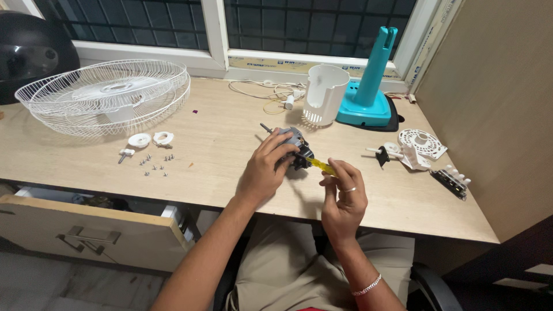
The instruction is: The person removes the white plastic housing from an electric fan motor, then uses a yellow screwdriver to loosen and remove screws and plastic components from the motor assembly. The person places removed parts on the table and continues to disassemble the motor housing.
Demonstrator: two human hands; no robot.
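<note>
Head view: the left hand (266,168) is wrapped over a small grey fan motor (291,140) that rests on the wooden desk (224,167) near its front edge; the fingers are closed round the motor's body, so the motor sits under and inside the palm, with its thin shaft (266,128) sticking out past the knuckles toward the window. The right hand (344,196) is just beside it, thumb and forefinger pinched together on the yellow handle of a screwdriver (320,166); the dark end of the tool runs into the motor's right side, though the tip itself is hidden behind the housing.

The motor looks dense and stiff for its size — a metal core, likely heavy enough to stay put under one hand; the sound place to hold it is the solid body, as the left hand does, not the shaft or any wires. The screwdriver handle looks smooth and slim, so a fingertip pinch may slip under torque.

Around them: a white wire fan guard (103,95) well to the left; two white plastic rings (151,139) and a scatter of small screws (154,164) near it; a white motor cover (324,93) and a teal fan stand (368,86) by the window; a white vented plate (422,141) and a black switch strip with white keys (450,180) to the right — all apart from both hands.
</note>
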